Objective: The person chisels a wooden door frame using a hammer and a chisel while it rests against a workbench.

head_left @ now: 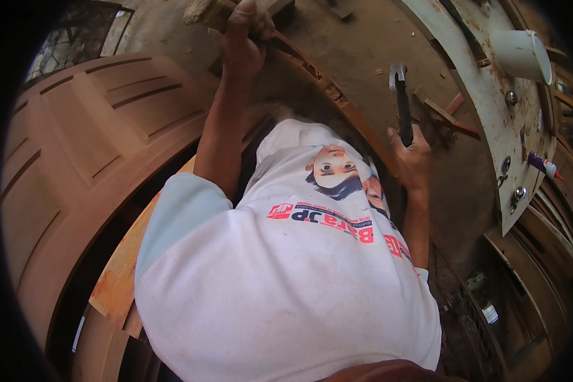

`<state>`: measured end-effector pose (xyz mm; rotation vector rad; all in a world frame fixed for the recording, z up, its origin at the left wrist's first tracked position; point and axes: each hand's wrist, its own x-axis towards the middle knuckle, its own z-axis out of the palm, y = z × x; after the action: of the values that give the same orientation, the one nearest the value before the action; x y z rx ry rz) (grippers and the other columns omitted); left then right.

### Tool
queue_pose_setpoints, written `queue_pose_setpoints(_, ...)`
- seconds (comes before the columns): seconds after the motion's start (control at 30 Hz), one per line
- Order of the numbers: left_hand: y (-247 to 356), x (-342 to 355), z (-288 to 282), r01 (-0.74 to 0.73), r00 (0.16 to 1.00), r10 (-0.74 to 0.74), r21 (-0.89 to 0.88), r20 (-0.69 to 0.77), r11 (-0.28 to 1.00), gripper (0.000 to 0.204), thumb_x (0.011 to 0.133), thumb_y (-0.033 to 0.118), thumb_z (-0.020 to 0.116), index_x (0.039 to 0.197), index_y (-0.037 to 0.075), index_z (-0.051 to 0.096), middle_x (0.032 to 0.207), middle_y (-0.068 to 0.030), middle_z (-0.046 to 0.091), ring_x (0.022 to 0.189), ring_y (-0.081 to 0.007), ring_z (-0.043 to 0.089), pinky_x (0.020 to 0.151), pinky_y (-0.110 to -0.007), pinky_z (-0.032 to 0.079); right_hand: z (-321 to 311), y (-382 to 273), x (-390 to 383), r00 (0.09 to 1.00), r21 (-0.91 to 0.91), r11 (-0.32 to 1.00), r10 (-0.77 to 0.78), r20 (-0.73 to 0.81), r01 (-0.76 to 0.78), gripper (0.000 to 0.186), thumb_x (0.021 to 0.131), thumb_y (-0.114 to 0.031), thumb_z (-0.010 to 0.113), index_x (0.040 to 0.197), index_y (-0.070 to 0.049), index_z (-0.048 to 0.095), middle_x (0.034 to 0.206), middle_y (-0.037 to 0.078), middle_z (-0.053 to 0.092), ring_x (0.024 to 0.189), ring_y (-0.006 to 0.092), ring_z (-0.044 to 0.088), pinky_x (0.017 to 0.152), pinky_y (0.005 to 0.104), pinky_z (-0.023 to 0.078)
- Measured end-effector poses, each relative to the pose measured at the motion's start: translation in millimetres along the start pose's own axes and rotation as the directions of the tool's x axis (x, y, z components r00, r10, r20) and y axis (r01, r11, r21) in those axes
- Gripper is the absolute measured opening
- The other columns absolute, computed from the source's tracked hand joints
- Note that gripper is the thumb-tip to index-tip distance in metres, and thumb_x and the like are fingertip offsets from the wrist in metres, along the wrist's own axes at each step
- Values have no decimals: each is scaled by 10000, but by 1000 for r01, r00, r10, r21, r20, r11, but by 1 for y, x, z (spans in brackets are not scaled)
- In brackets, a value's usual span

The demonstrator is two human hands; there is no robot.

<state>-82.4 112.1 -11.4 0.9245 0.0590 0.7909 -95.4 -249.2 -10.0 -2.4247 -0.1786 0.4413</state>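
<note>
My right hand (412, 156) is closed round the black handle of a hammer (402, 105); its metal head points up and away from me. At the top of the view, my left hand (243, 35) is wrapped round a thick wooden-handled tool (205, 11) with a rough, worn end. The tool's working end is hidden by the hand. A long, narrow wooden piece (350, 111) runs diagonally from beside the left hand down toward my right forearm. Cut slots show in its upper stretch. The hammer is apart from both the wooden piece and the tool.
Brown panelled doors (102, 114) lie at the left, beside a lighter board (124, 254). On the right, a stained pale tabletop (490, 121) carries a white bucket (522, 56), round metal fittings (521, 193) and a purple tube (541, 163) with a red tip. Wood scraps (449, 118) lie beyond the hammer.
</note>
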Motion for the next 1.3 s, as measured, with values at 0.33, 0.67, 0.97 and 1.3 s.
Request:
queue_pose_setpoints(0.33, -4, -33, 16, 77, 997, -77, 128, -1, 989, 166, 972, 176, 647, 1045, 62, 551, 758, -31, 532, 699, -127, 543, 591, -282, 458, 43, 105, -19, 991, 106, 991, 68, 113, -80, 313, 926, -291, 739, 905, 6, 643, 734, 183, 647, 650, 295, 614, 632, 416, 494)
queue_pose_setpoints(0.67, -26, -57, 48, 30, 990, 31, 423, -137, 906, 211, 939, 170, 715, 1012, 52, 556, 732, -32, 545, 612, -121, 525, 567, -269, 451, 31, 122, 2, 936, 125, 992, -22, 350, -24, 324, 920, -298, 750, 932, 6, 638, 795, 245, 675, 729, 388, 695, 651, 454, 513)
queue_pose_setpoints(0.97, -54, -63, 27, 27, 961, 59, 305, -271, 952, 214, 935, 169, 772, 1046, 94, 606, 819, 16, 602, 708, -88, 590, 632, -256, 521, 26, 123, 8, 897, 175, 984, -104, 429, 31, 335, 929, -295, 744, 919, 20, 631, 780, 254, 659, 722, 400, 663, 656, 463, 507)
queue_pose_setpoints(1.3, -39, -65, -1, 75, 997, -66, 227, -46, 971, 195, 939, 116, 766, 964, 84, 575, 759, 2, 591, 641, -84, 561, 570, -258, 468, -1, 62, 23, 866, 160, 952, -304, 398, 260, 264, 938, -176, 675, 1091, 24, 596, 834, 253, 665, 766, 426, 686, 707, 457, 521)
